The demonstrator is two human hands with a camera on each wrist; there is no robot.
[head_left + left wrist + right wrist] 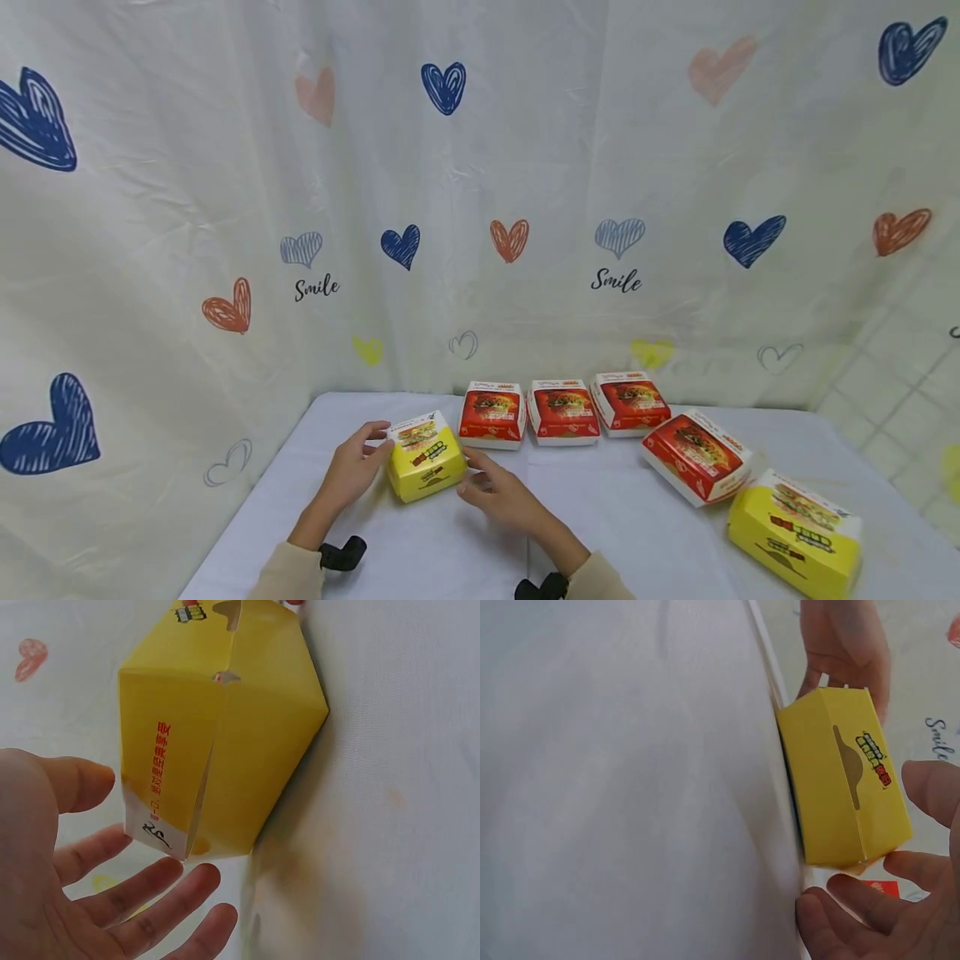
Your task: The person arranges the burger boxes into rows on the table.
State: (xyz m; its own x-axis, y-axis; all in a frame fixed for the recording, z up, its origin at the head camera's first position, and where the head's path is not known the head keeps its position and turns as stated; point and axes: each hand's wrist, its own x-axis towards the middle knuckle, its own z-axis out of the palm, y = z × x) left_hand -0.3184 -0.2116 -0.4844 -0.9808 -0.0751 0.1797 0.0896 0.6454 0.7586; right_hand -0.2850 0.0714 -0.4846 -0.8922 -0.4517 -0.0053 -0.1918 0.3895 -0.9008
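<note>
L hand (352, 467) & R hand (504, 497), fingers apart, flank yellow box (427, 461); contact unclear. Prob. positioning step; next likely needs light squeeze.

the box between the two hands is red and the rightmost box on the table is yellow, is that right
Not quite: the box between the left hand and the right hand is yellow, not red, as the head view shows. The rightmost box is yellow, as you say.
</note>
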